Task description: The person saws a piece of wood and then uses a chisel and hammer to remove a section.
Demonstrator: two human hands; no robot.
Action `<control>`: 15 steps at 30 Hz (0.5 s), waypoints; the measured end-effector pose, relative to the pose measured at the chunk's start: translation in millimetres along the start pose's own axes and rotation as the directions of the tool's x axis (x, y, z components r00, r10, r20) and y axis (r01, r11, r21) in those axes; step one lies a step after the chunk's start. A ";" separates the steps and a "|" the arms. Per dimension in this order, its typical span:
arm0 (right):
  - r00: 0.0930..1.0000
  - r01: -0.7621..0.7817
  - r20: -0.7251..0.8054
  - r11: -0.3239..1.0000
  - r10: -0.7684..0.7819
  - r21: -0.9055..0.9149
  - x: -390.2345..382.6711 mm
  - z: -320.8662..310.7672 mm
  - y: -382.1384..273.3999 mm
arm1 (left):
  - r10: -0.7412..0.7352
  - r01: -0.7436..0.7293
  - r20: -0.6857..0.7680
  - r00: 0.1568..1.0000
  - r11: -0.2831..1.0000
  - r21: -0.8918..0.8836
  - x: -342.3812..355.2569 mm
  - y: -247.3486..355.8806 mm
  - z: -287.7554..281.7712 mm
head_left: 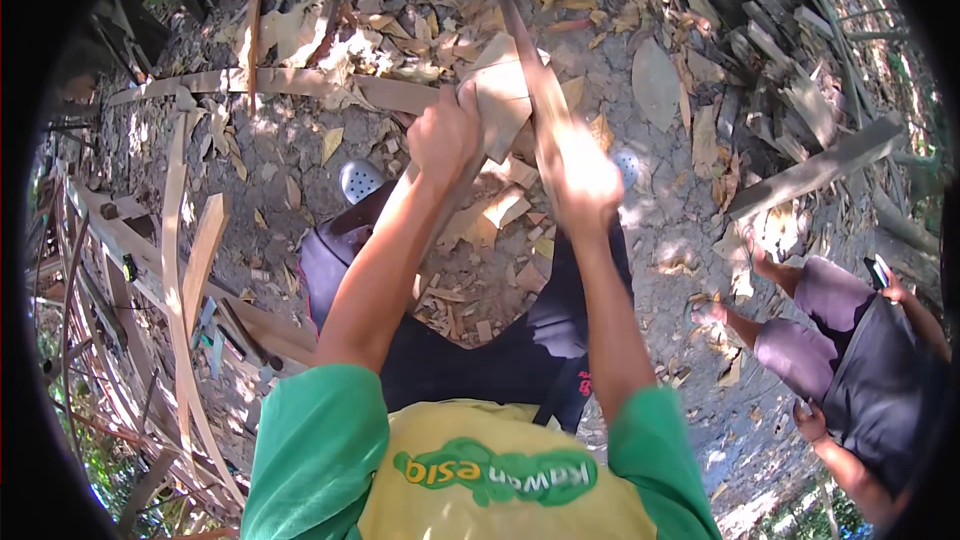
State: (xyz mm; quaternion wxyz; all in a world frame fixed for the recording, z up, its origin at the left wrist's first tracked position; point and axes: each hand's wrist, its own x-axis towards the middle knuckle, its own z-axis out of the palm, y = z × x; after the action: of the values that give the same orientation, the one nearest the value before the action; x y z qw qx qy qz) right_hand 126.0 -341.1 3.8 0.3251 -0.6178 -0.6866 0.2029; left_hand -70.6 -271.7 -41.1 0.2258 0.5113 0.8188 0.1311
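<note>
My left hand (445, 135) is closed in a fist at the near left edge of a pale piece of wood (500, 100), gripping it; part of that wood is hidden behind the fingers. My right hand (582, 180), smeared by motion, is wrapped round the handle end of a machete (517, 25). Its long dark blade points away from me and slants left, passing across the right side of the pale wood. Whether the edge touches the wood cannot be made out. Wood chips (490, 220) lie scattered on the ground between my legs.
A long wooden strip (290, 82) runs leftward from near my left hand. Slats and sticks (200, 260) are heaped at left. More split wood (790, 70) and a plank (820, 168) lie at right. Another person (850, 350) sits at lower right, holding a phone-like object.
</note>
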 end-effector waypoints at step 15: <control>0.837 -0.481 0.220 0.866 0.500 -0.139 -59.9 -18.4 17.1 | 0.086 -0.078 -0.160 0.983 0.995 0.056 1.1 -6.6 11.2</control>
State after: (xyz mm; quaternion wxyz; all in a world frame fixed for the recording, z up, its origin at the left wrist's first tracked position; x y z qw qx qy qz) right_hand 152.6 -399.5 -6.7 0.1489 -0.7547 -0.5481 0.3283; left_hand -70.6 -273.8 -54.0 0.1404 0.5377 0.8156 0.1613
